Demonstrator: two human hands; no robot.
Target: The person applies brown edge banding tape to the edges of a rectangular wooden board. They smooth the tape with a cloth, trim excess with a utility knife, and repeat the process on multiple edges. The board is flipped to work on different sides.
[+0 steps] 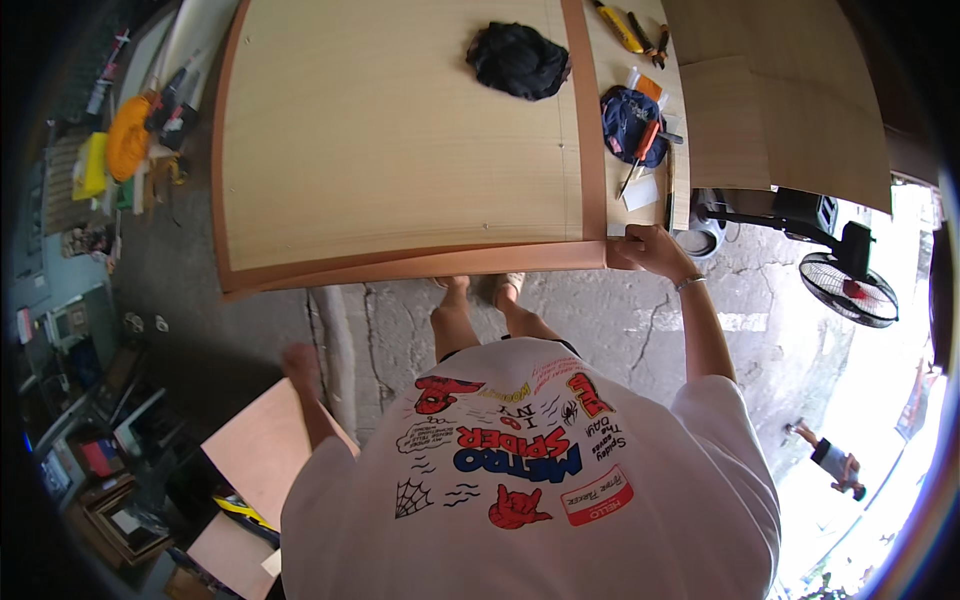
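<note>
A pale wooden panel (390, 130) with copper-brown edging lies flat in front of me. A brown strip (450, 260) runs along its near edge, slightly lifted toward the left. At the near right corner my right hand (645, 246) is closed on the end of this strip, fingers pinched. My left hand (300, 362) hangs low at the left, beside a pinkish board (250, 440), smeared by motion; whether its fingers are open cannot be told. A crumpled black cloth (515, 60) rests on the panel.
On the right ledge are a yellow cutter (620, 28), pliers (655, 45), a navy cloth (625, 125) and an orange-handled tool (645, 140). A fan (848, 290) stands right. Clutter, including an orange coil (128, 138), lines the left. A person (835, 465) is outside at lower right.
</note>
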